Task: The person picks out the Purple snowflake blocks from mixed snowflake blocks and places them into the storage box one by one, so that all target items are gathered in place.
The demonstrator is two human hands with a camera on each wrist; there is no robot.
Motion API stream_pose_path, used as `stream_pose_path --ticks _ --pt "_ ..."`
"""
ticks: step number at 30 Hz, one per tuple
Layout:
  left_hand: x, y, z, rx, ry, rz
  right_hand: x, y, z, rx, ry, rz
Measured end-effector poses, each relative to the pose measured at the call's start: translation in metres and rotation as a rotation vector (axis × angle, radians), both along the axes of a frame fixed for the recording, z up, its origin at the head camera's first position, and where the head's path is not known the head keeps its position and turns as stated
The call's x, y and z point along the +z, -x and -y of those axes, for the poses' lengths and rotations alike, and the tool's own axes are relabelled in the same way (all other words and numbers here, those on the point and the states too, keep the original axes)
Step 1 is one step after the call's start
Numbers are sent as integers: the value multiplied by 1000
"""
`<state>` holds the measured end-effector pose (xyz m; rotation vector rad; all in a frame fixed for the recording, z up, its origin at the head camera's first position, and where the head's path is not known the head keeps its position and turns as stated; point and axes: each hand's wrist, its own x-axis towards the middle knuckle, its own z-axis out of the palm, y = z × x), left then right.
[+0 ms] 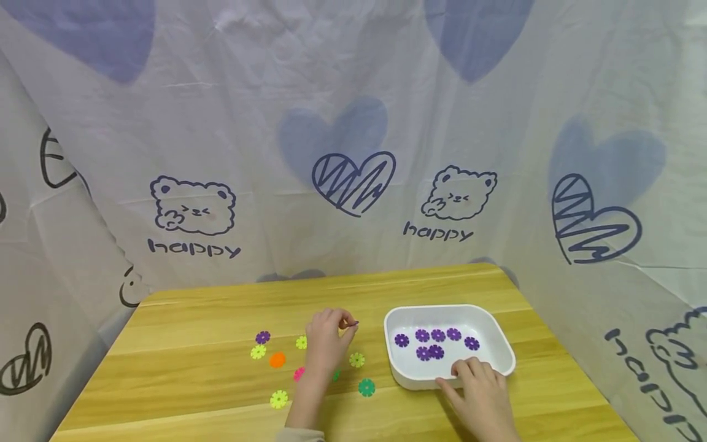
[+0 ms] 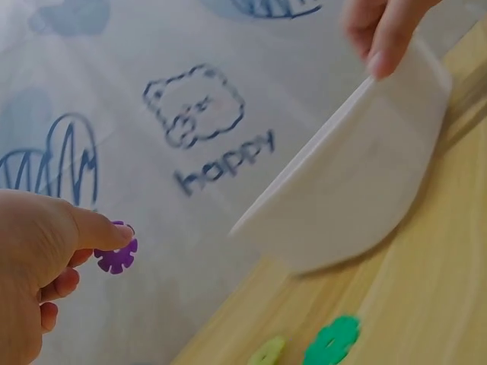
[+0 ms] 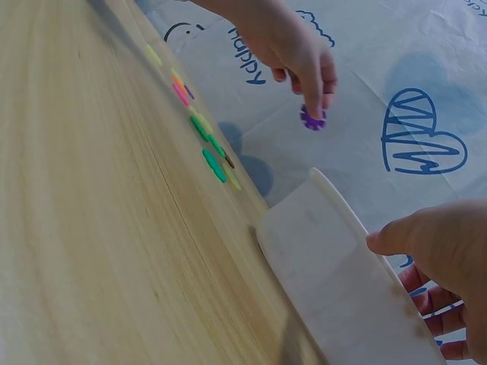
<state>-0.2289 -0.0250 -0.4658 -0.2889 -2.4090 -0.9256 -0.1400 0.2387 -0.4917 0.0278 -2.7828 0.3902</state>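
Observation:
My left hand (image 1: 324, 347) is raised over the table, left of a white plastic tub (image 1: 417, 384). Between thumb and fingers it pinches a purple notched plastic disc (image 2: 116, 258), a snowflake-shaped building piece. In the head view that disc shows nearly edge-on. My right hand (image 1: 482, 393) grips the tub's near rim at its right part, thumb outside the wall and fingers over the edge. Inside the tub, several purple discs (image 1: 438, 336) lie spread on the bottom, two of them overlapping.
Loose discs lie left of the tub: a purple one (image 1: 262, 337), an orange one (image 1: 277, 360), a pink one (image 1: 299, 374), a green one (image 1: 366, 387) and several yellow ones (image 1: 278, 399). The wooden table (image 1: 182, 380) ends at a printed cloth (image 1: 265, 141) behind.

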Motion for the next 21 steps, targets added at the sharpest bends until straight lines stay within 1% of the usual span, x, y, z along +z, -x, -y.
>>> stream_pose_path --ticks 3,6,9,12,16,19,21 --pt "1 -3 -13 -29 9 -50 0 0 0 -1 -1 4" --pt "3 -5 -25 -69 12 -78 0 0 0 -1 -3 6" --pt "4 -6 -36 -115 20 -80 0 0 0 -2 -1 6" --pt "6 -6 -45 -147 45 -70 0 1 0 -7 -4 17" --pt "9 -3 -58 -198 91 -69 -1 1 -1 -8 -13 19" --pt "7 2 -68 -232 149 -90 -3 1 -1 0 -20 -23" --pt "5 5 -73 -237 201 -106 -4 1 -1 8 -26 -57"
